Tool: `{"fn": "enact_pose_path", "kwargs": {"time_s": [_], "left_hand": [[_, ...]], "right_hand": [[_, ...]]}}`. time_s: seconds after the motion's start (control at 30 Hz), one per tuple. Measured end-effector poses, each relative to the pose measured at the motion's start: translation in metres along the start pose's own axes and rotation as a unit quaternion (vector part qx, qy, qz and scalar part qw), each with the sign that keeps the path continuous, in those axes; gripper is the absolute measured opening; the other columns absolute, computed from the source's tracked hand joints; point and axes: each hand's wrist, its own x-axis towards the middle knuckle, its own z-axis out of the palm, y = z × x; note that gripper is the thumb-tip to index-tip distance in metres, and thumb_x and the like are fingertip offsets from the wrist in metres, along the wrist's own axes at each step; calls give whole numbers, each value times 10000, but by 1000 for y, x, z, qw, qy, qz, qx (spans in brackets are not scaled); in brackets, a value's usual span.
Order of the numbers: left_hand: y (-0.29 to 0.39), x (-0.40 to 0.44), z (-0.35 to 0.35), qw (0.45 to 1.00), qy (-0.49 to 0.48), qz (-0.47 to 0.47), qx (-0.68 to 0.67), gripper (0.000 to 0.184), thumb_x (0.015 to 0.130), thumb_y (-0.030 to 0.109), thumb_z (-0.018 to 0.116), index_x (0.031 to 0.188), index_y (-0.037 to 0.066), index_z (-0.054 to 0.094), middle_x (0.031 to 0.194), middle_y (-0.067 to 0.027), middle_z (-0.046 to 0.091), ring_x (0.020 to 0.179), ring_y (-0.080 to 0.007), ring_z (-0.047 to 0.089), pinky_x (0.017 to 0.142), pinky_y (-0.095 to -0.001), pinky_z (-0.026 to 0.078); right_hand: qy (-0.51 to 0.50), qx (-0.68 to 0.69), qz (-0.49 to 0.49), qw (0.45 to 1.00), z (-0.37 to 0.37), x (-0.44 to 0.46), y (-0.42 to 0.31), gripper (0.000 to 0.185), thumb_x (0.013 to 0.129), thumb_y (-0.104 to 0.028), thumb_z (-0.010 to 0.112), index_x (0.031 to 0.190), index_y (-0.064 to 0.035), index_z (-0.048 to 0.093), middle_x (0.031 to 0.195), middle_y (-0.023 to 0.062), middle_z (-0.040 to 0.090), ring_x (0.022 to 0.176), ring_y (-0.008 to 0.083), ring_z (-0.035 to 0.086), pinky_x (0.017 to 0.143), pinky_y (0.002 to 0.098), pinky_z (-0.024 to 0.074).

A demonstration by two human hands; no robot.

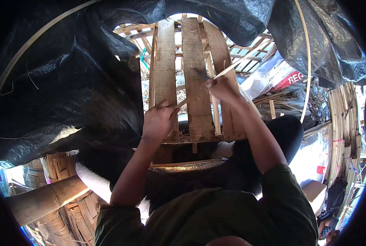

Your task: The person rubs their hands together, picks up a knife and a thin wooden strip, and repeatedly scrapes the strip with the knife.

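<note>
My left hand (158, 119) is closed around the near end of a thin, pale bamboo strip (244, 58). The strip slants up and to the right across the wooden slats, passing by my right hand (225, 89). That hand is closed too, and a dark, blurred blade like a knife's (201, 74) sticks out of it toward the upper left, against the strip. Fingers and motion blur hide the knife's handle. Beneath both hands stand several upright wooden boards (196, 94) with gaps between them.
Black plastic sheeting (80, 82) hangs at the left and across the top. A white and red sack (275, 74) lies beyond the boards. Bundled bamboo strips (339, 135) stand at the right. At lower left are a thick bamboo pole (47, 199) and woven pieces (64, 223).
</note>
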Motion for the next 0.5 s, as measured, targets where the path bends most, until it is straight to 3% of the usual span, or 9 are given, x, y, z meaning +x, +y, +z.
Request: {"fn": "enact_pose_path", "kwargs": {"time_s": [0.1,0.17,0.2,0.27,0.3,0.33,0.43,0.5], "left_hand": [[0,1,1,1000,-2,-1,1,147,898,222,681,889,78,705,791,-106,591,713,-324,655,631,-433,533],[1,0,0,1000,-6,-8,3,145,897,219,682,892,76,703,788,-105,588,712,-322,654,630,-430,531],[1,1,-2,1000,-4,-10,-8,149,891,231,693,908,85,718,775,-100,582,700,-321,647,619,-427,523],[-1,2,-2,1000,-4,-10,-17,157,885,243,703,923,94,733,763,-94,575,689,-320,640,609,-424,514],[-2,2,0,1000,-3,-9,-15,156,885,241,704,921,92,733,762,-95,573,687,-322,638,606,-426,512],[-2,1,2,1000,-2,-9,-13,156,884,239,705,918,89,733,761,-95,570,684,-324,637,603,-428,510],[-1,2,0,1000,-15,-17,-7,177,903,242,680,861,73,710,769,-108,575,687,-325,644,616,-431,520],[0,1,-3,1000,-22,-18,-12,179,906,243,679,858,72,705,766,-110,571,684,-326,642,615,-431,519]], "right_hand": [[50,21,23,998,13,-5,0,457,982,-349,480,943,56,688,854,307,683,810,427,703,723,510,562],[75,-2,-104,992,49,-27,-12,439,1000,-321,454,936,42,694,813,271,693,727,402,707,661,495,566],[73,-3,-105,992,42,-24,-12,439,1000,-321,454,936,42,694,813,271,693,727,402,707,661,495,566],[-73,44,-7,996,16,-10,-10,418,1006,-287,437,955,41,690,777,239,698,649,354,708,574,454,561],[-52,-54,-45,996,4,-1,-2,415,1005,-286,441,973,54,678,758,215,701,616,311,707,519,409,549],[49,-4,-22,999,0,6,5,387,997,-281,453,985,39,671,730,197,693,607,291,705,525,407,554],[43,-80,-8,996,25,-12,-5,373,996,-264,447,968,31,675,712,199,684,643,300,713,548,424,562],[106,-66,-133,983,60,-28,-9,380,986,-265,449,972,43,671,707,201,670,684,294,714,572,444,569]]}}
